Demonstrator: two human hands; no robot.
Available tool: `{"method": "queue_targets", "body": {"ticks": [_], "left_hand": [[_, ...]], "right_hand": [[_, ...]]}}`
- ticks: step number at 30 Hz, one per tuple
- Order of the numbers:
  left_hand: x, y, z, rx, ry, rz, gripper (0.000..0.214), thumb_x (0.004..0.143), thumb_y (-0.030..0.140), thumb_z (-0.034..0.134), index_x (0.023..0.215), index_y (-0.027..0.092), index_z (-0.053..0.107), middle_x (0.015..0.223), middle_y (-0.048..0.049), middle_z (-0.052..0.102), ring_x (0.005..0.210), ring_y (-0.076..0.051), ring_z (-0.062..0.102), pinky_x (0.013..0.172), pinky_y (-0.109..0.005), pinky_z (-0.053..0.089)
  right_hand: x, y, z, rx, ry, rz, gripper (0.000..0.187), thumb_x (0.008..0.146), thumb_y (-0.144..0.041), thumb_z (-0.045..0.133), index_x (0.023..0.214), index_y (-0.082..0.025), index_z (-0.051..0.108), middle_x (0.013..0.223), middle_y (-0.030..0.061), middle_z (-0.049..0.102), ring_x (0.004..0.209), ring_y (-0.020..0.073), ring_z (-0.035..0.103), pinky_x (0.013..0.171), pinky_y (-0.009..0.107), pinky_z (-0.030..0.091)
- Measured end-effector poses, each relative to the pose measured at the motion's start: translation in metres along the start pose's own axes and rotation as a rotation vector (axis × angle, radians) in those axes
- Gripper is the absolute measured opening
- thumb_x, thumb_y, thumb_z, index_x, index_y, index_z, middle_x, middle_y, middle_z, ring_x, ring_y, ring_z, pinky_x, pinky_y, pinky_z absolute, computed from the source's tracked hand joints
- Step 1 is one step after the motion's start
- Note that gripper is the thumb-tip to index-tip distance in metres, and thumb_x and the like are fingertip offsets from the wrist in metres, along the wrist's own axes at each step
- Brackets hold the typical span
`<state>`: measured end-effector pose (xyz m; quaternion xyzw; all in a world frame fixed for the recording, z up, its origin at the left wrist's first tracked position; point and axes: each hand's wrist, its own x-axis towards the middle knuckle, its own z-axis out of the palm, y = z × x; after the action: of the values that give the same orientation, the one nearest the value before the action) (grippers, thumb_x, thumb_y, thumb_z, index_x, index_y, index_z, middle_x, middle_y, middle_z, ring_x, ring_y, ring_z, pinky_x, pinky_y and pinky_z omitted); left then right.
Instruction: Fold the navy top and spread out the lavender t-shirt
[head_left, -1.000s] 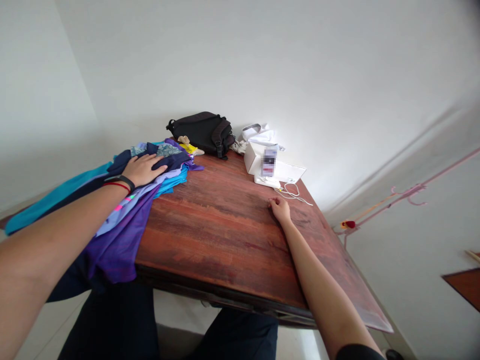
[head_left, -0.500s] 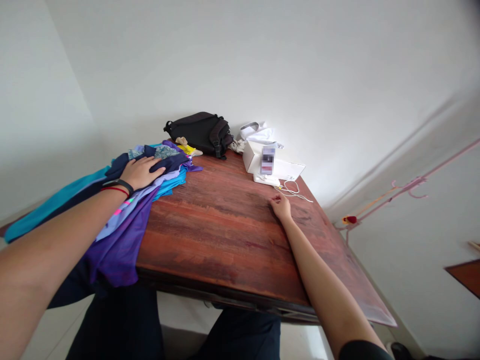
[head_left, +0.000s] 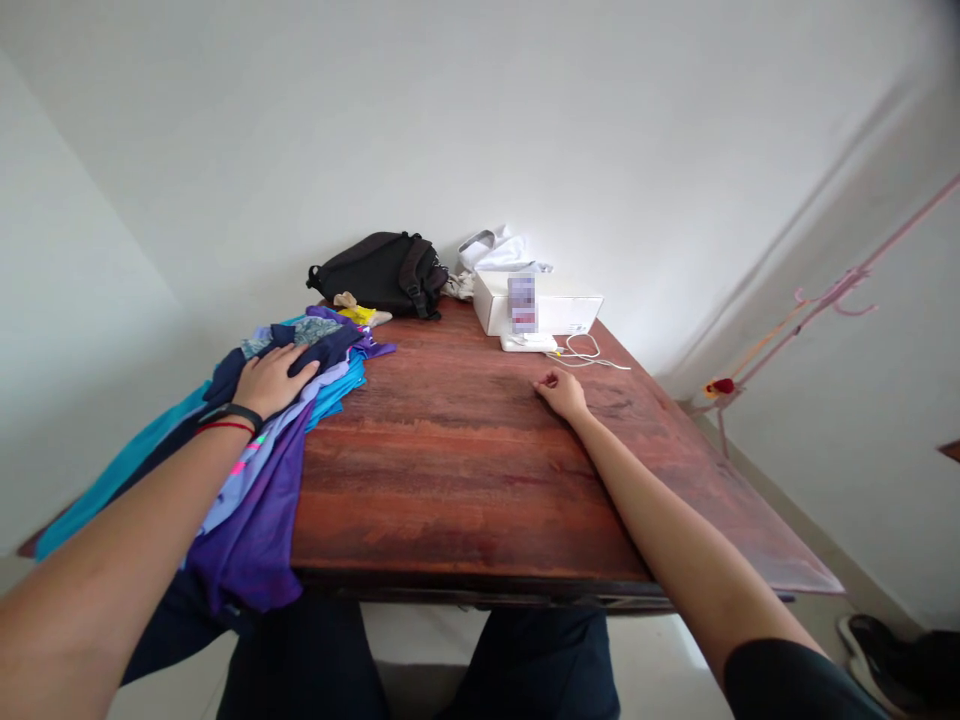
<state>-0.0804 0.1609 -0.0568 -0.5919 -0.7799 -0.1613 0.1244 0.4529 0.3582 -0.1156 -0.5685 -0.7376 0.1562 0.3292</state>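
My left hand [head_left: 274, 380] lies flat with its fingers spread on top of a heap of clothes [head_left: 259, 520]. Under the palm is a dark navy cloth, with turquoise, lavender and purple garments around and below it. A purple garment hangs over the table's front edge. My right hand [head_left: 562, 395] is over the bare middle of the wooden table [head_left: 450, 480], its fingers curled in and no object visible in them. Just beyond it lies a thin white cable [head_left: 589, 352], apart from the fingers.
A black backpack [head_left: 379, 270] leans at the wall. Beside it are a white box [head_left: 570, 305], a white device [head_left: 529, 343] with a blurred upright screen, and white cloth [head_left: 502, 248]. A yellow item [head_left: 358, 314] touches the clothes. At right stands a pink rack [head_left: 825, 295]; shoes [head_left: 892, 660] are on the floor.
The camera view has tilted, so the table sits more level in it. My left hand remains on the clothes. My right hand appears slightly nearer to me, farther from the cable, with fingers more curled.
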Motion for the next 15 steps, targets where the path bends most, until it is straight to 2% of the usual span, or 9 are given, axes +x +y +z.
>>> {"method": "queue_targets", "body": {"ticks": [3, 8, 15], "left_hand": [[0.0003, 0.0019, -0.0021, 0.027, -0.027, -0.018, 0.060, 0.104, 0.052, 0.041, 0.150, 0.013, 0.046, 0.156, -0.0169, 0.043, 0.143, -0.028, 0.038, 0.116, -0.051, 0.026], [0.0033, 0.0024, -0.0040, 0.065, -0.143, -0.060, 0.063, 0.105, 0.053, 0.034, 0.156, 0.017, 0.037, 0.162, -0.0154, 0.035, 0.148, -0.030, 0.031, 0.118, -0.055, 0.021], [0.0062, 0.0004, -0.0031, 0.091, -0.185, -0.069, 0.065, 0.105, 0.053, 0.030, 0.158, 0.016, 0.032, 0.164, -0.0162, 0.031, 0.150, -0.033, 0.028, 0.118, -0.058, 0.021]], "right_hand": [[-0.0010, -0.0026, -0.0011, 0.000, -0.010, 0.008, 0.011, 0.077, -0.030, 0.071, 0.078, -0.022, 0.064, 0.080, 0.0004, 0.072, 0.077, 0.0190, 0.065, 0.067, 0.027, 0.041], [-0.0030, -0.0058, -0.0019, 0.019, -0.019, 0.019, 0.009, 0.077, -0.028, 0.072, 0.077, -0.023, 0.065, 0.080, -0.0003, 0.072, 0.078, 0.0188, 0.065, 0.068, 0.027, 0.041], [-0.0015, -0.0095, -0.0030, 0.124, 0.000, 0.016, 0.008, 0.076, -0.026, 0.071, 0.076, -0.021, 0.064, 0.079, 0.0013, 0.071, 0.076, 0.0182, 0.064, 0.069, 0.027, 0.044]]}}
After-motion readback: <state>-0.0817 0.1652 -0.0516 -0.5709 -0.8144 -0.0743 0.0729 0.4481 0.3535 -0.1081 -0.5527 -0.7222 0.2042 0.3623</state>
